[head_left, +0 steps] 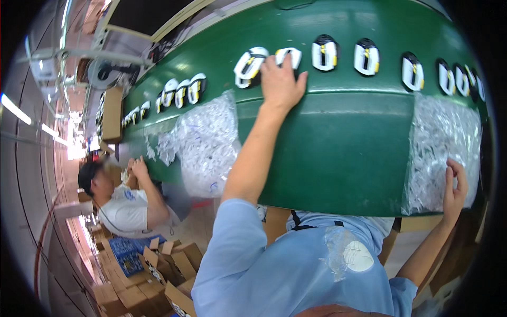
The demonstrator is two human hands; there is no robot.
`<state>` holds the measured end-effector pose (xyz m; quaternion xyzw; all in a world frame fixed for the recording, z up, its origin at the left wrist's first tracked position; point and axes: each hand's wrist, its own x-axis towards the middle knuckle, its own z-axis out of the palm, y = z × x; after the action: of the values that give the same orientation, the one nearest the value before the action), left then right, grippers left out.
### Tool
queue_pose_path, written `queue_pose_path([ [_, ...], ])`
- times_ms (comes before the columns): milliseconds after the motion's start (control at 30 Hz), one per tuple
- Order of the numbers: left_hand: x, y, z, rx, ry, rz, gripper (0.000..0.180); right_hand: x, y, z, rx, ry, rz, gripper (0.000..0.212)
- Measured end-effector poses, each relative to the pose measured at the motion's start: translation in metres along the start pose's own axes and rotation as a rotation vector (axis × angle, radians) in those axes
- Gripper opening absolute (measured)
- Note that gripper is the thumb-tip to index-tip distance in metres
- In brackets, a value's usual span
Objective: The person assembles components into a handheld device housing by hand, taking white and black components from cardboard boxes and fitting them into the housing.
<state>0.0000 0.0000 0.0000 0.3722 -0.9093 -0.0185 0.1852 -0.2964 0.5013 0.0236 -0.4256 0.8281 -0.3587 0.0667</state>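
Observation:
My left hand (279, 84) reaches across the green table, fingers spread over a white, black and yellow oval device (288, 54). The fingertips touch it and partly cover it; the thumb stands apart. Left of that hand, another oval device (251, 64) lies tilted, overlapping one beneath it. My right hand (455, 190) hovers over the near part of a clear plastic bag (441, 137) full of small whitish, translucent pieces. Its fingers are loosely bent and apart, with nothing visible between them.
More oval devices (324, 54) stand in a row along the table (338, 142). A second filled bag (208, 142) lies at left, with loose pieces (166, 148) spilling beside it. Beyond sits a co-worker (129, 203), hands at the table edge. Cardboard boxes (132, 296) crowd the floor at lower left.

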Motion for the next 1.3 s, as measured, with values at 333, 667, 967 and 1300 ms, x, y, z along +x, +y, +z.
queue_pose_path([
  [333, 0.021, -0.090, -0.048, 0.142, 0.211, -0.269, 0.087, 0.008, -0.010, 0.006, 0.019, -0.037, -0.003, 0.023],
  [667, -0.004, -0.045, -0.011, 0.043, 0.257, -0.213, 0.065, 0.013, -0.013, 0.004, -0.050, -0.018, -0.001, 0.020],
  [967, 0.040, -0.149, -0.076, 0.158, -0.015, -0.157, 0.083, 0.007, -0.028, -0.004, -0.048, 0.035, -0.035, 0.017],
  [1300, 0.004, -0.143, -0.069, -0.037, -0.002, -0.076, 0.084, 0.049, -0.080, 0.014, -0.399, -0.242, -0.088, 0.033],
])
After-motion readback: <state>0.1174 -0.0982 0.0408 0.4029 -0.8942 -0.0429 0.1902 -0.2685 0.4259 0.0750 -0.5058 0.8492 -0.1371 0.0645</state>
